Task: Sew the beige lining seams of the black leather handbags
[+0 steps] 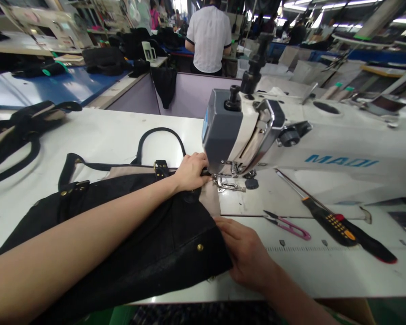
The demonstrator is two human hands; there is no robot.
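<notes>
On the table (pixel 104 128), beside the sewing machine (pixel 325 140), the bag (pixel 149 246) is pinched near the needle by the left hand (pixel 192 172) and grasped at its end by the right hand (pixel 250 253).

Sewing m/c (pixel 325 131): off-wht body, dk grey head cover (pixel 219 126), blue lettering (pixel 341 160). Bench (pixel 101 135) under m/c: wht. Bag (pixel 149 243) left of m/c: blk, brass-col. stud (pixel 200 247), beige inner cloth (pixel 126 170). In front of m/c: snips (pixel 280 220), pink hndl; screwdriver (pixel 328 222), blk/orange hndl, yel. dot pattern. Shirt (pixel 209 38) behind m/c: wht, blk cuff trim.

Blue "MAQI" lettering (pixel 341 161) on sewing machine (pixel 328 135)
</notes>
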